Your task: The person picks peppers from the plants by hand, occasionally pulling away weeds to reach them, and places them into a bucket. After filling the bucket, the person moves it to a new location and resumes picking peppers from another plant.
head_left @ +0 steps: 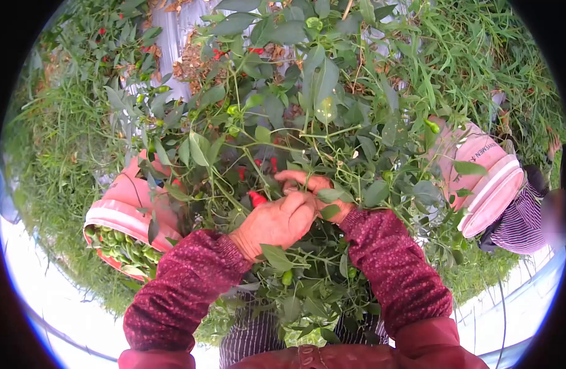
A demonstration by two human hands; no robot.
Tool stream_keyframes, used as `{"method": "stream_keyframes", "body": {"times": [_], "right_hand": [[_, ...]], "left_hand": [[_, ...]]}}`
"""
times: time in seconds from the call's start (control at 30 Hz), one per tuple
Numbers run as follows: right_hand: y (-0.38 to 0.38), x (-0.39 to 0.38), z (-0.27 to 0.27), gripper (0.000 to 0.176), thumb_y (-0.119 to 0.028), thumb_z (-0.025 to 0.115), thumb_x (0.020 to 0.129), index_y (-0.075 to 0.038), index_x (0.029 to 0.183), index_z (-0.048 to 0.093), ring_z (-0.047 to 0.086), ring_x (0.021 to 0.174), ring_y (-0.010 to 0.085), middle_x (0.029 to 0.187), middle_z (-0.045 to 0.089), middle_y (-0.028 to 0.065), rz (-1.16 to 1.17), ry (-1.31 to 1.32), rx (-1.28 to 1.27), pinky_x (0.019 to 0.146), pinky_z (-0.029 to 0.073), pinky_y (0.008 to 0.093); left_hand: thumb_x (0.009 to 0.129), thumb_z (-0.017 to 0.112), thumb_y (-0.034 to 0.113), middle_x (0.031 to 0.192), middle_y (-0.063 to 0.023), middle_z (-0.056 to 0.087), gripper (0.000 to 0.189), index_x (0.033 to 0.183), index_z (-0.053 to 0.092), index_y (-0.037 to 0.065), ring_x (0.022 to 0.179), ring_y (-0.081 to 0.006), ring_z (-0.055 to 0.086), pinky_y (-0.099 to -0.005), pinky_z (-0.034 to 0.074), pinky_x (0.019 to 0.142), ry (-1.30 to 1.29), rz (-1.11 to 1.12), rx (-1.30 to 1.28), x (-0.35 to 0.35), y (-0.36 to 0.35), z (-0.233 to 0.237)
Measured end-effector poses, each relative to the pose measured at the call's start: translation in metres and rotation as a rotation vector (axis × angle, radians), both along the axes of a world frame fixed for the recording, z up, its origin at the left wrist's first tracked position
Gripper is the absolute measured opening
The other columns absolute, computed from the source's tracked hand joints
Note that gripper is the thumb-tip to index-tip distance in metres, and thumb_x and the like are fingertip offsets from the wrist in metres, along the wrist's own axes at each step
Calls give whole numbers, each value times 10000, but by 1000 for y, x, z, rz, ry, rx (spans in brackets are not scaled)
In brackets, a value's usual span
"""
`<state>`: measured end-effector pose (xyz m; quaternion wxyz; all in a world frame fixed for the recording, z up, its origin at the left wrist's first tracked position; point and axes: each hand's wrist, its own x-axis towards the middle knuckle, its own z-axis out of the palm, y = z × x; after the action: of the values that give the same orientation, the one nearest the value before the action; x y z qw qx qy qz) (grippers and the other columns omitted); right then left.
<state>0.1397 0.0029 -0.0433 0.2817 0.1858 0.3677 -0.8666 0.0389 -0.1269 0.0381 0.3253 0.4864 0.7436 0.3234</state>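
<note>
"Where is the red pepper [256, 198]?"
"Just left of the left fingers [300, 204], among leaves [200, 149]."
"The grip?"
"Left and right fingers [302, 178] meet, curled; whether they close on anything, one cannot tell."
"Handling?"
"Likely light, firm, slick-skinned and easily bruised; best taken by its stalk end."

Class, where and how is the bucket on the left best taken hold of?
Probably take the bucket by its rim, from the left: that edge is exposed, while leaves cross its right side and peppers show in its mouth.
</note>
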Motion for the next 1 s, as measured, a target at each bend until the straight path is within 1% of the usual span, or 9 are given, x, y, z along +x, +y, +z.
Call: {"method": "stream_keyframes", "body": {"times": [0.23, 0.43, 0.5, 0.57, 0.63, 0.7, 0.77, 0.87, 1.0], "right_hand": [[4, -11, 23, 454, -356, 585, 880, -89, 1241, 522, 520, 909, 76, 1035, 584, 2, 122, -136, -54, 806, 447, 253], [12, 12, 20, 514, -463, 509, 888, -17, 1143, 525, 598, 958, 226, 1026, 611, 126, -157, -331, -128, 868, 478, 353], [14, 13, 28, 544, -544, 480, 868, -32, 1034, 558, 607, 772, 210, 892, 615, 122, -284, -420, -1, 712, 498, 332], [21, 21, 27, 497, -543, 485, 873, -70, 966, 608, 486, 614, 110, 826, 563, 25, -454, -543, -244, 507, 364, 258], [24, 20, 33, 541, -595, 451, 861, -75, 867, 602, 449, 532, 135, 695, 514, 28, -473, -638, -152, 481, 357, 268], [29, 23, 30, 586, -630, 401, 862, -77, 831, 591, 420, 473, 135, 600, 478, 30, -507, -531, -411, 447, 340, 274], [31, 22, 36, 619, -654, 360, 861, -77, 794, 573, 406, 445, 131, 532, 444, 33, -516, -518, -292, 422, 309, 264], [29, 12, 51, 580, -614, 357, 889, -77, 790, 552, 380, 433, 122, 551, 457, 35, -427, -663, -50, 412, 270, 248], [25, 18, 65, 462, -502, 384, 927, -67, 907, 537, 386, 452, 112, 594, 488, 38, -499, -684, 76, 423, 280, 248]], "left_hand": [[696, 648, 66, 966, -103, 521, 299, 970, 541, 16, 741, -235, 604, -300, 518, 590, -35, -34, 40, 8, 11, 6], [705, 652, 76, 855, -77, 516, 160, 770, 506, 73, 704, -211, 579, -309, 483, 565, -232, -74, -94, 15, -3, 18], [721, 666, 89, 741, -74, 504, 192, 722, 474, 80, 616, -224, 557, -312, 462, 519, -126, 59, -76, 10, -7, 19], [761, 666, 102, 683, -54, 517, 190, 740, 483, 55, 556, -175, 542, -290, 432, 474, -148, 90, -30, 5, -8, 17], [801, 632, 71, 704, -13, 519, 99, 814, 548, 19, 568, -88, 511, -215, 420, 480, -439, 697, -102, -1, -9, 19], [836, 610, 76, 746, -13, 563, 82, 875, 573, 14, 592, -57, 506, -210, 414, 492, -872, 1057, -297, -18, -1, 29], [819, 603, 46, 779, -45, 589, 109, 923, 584, 19, 561, -104, 534, -240, 440, 501, -806, 1017, -337, -16, 1, 22], [751, 633, 64, 927, -91, 606, 341, 1086, 576, 47, 719, -186, 624, -281, 499, 598, -291, 389, -198, -13, 13, 20], [725, 658, 193, 901, -130, 582, 382, 1072, 575, 56, 835, -329, 593, -366, 488, 701, -283, 111, -260, -15, 30, 18]]}}
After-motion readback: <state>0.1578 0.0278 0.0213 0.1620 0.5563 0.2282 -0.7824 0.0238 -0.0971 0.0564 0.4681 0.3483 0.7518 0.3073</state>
